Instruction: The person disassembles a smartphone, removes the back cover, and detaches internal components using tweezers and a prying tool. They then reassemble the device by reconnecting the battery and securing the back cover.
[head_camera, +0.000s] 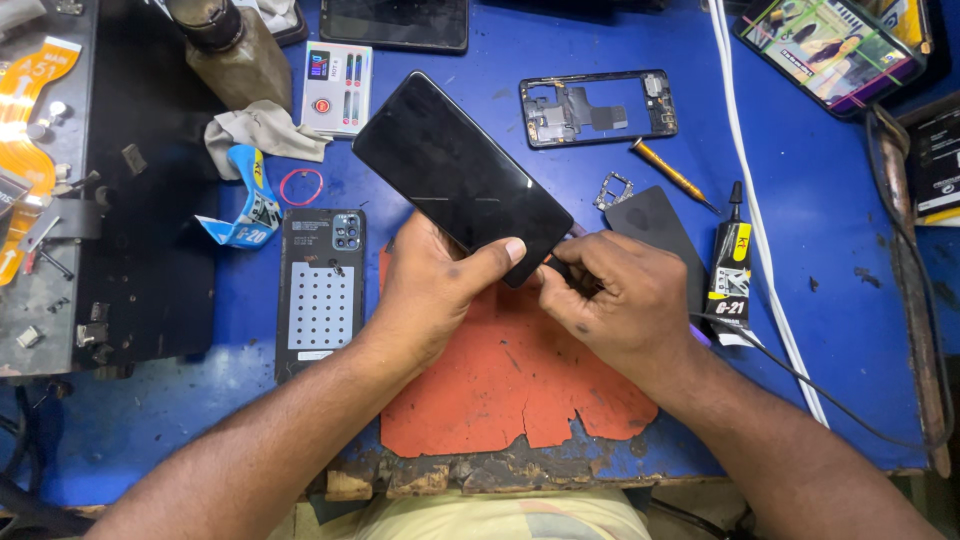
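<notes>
The left hand (430, 290) holds a phone (460, 175) by its near end, thumb pressed on the dark glass and the other fingers curled underneath. The phone is tilted, its far end lifted over the blue bench (820, 330), above an orange mat (510, 385). The right hand (620, 300) pinches a thin dark cable (790, 372) or plug at the phone's near edge, fingers closed on it; the plug itself is hidden by the fingers.

The phone looks like a flat, stiff slab, light enough for one hand, with smooth glass that is likely slippery and fragile. Gripping it by the side edges seems safer than pressing on the screen.

To the left a back cover (320, 290) lies flat with its inside up. Farther off, a bare phone frame (598, 107) lies with a small board inside it. A glue tube (732, 270) lies to the right, just beside the right hand, and a yellow-handled tool (668, 172) is between tube and frame. No open container shows; a brown bottle (235, 50) stands far left, contents unseen.
</notes>
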